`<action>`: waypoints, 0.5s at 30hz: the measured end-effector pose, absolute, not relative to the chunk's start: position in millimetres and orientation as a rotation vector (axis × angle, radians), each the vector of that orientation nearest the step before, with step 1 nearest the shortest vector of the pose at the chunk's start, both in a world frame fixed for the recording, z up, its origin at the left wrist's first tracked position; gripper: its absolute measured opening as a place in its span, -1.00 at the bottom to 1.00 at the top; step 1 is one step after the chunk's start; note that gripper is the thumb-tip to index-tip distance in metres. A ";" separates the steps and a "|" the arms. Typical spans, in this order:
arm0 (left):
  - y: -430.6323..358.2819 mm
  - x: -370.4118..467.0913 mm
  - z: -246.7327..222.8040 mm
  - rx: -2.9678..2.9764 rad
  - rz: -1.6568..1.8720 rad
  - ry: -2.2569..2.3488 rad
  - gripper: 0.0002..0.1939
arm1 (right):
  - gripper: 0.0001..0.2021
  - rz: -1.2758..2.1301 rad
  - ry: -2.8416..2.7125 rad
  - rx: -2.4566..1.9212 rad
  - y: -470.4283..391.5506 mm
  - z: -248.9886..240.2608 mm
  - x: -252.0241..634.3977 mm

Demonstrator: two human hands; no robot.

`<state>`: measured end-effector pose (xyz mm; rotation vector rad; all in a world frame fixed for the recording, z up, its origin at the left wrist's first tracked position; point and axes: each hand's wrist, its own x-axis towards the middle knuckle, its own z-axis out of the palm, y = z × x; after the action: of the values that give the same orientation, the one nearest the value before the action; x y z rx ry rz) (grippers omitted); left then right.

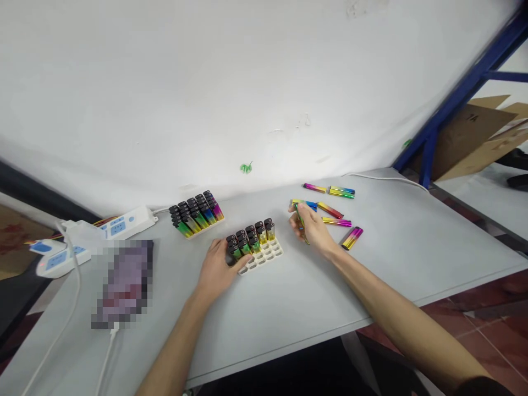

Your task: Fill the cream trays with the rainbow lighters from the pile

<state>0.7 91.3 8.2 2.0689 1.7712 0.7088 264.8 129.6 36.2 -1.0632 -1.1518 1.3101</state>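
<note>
My left hand (pixel 217 268) is closed on the left end of a white slotted tray (pixel 274 250), thumb along its front. Upright black-topped lighters (pixel 243 242) fill the back and left slots of this tray. Bare slots show toward its front and right. Right of the tray, my right hand (pixel 310 226) pinches a slim, shiny green-and-yellow lighter sleeve (pixel 302 224), held tilted above the table. Near that hand lie several loose metallic sleeves, among them a red-and-yellow sleeve (pixel 330 209) and a purple-and-yellow sleeve (pixel 352 238).
A second tray (pixel 206 226), packed with upright lighters, stands at the back left. Farther left are a white power strip (pixel 132 221) and a blurred-out flat object (pixel 126 283) with a cable. A white wall runs behind the grey table (pixel 264 324); cardboard boxes (pixel 474 132) stand beyond a blue frame.
</note>
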 end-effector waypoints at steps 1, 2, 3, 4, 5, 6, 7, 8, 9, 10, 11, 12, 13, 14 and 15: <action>91.4 0.4 7.8 2.070 0.709 1.773 -0.65 | -0.63 1.332 -1.158 -1.037 127.9 35.8 263.9; 91.5 0.1 7.4 2.070 0.711 1.777 -0.65 | -0.64 1.365 -1.153 -1.007 126.5 35.6 262.7; 91.7 -0.2 7.0 2.068 0.713 1.782 -0.64 | -0.64 1.404 -1.136 -0.979 125.2 35.4 261.5; 91.9 -0.5 6.6 2.065 0.714 1.787 -0.64 | -0.63 1.449 -1.110 -0.959 124.2 35.4 260.2; 92.1 -0.7 6.4 2.060 0.715 1.792 -0.64 | -0.62 1.493 -1.079 -0.952 123.3 35.4 259.0; 92.2 -0.8 6.3 2.056 0.715 1.794 -0.63 | -0.57 1.530 -1.046 -0.955 122.6 35.4 257.9; 92.3 -0.8 6.3 2.055 0.713 1.792 -0.64 | -0.51 1.560 -1.011 -0.967 122.1 35.6 257.1; 92.2 -0.8 6.4 2.055 0.711 1.788 -0.64 | -0.45 1.581 -0.975 -0.988 121.6 36.1 256.5; 92.1 -0.7 6.6 2.055 0.710 1.785 -0.65 | -0.41 1.595 -0.941 -1.012 121.2 36.9 256.0; 92.0 -0.6 6.8 2.053 0.711 1.785 -0.65 | -0.40 1.599 -0.909 -1.037 120.7 38.1 255.5; 91.8 -0.4 7.1 2.050 0.713 1.787 -0.65 | -0.40 1.599 -0.882 -1.058 120.2 39.6 255.1; 91.6 -0.3 7.5 2.048 0.713 1.789 -0.65 | -0.42 1.602 -0.858 -1.074 119.7 41.3 254.8; 91.4 -0.1 8.0 2.048 0.715 1.787 -0.65 | -0.43 1.607 -0.837 -1.084 119.2 43.1 254.4; 91.2 0.0 8.5 2.052 0.716 1.782 -0.65 | -0.45 1.610 -0.820 -1.088 118.6 44.8 254.1; 91.1 0.1 9.1 2.056 0.720 1.776 -0.65 | -0.46 1.613 -0.807 -1.087 118.2 46.3 253.8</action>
<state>0.1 91.1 9.1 2.0561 1.7762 0.7199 253.8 118.2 46.3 -1.0868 -0.8066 1.6134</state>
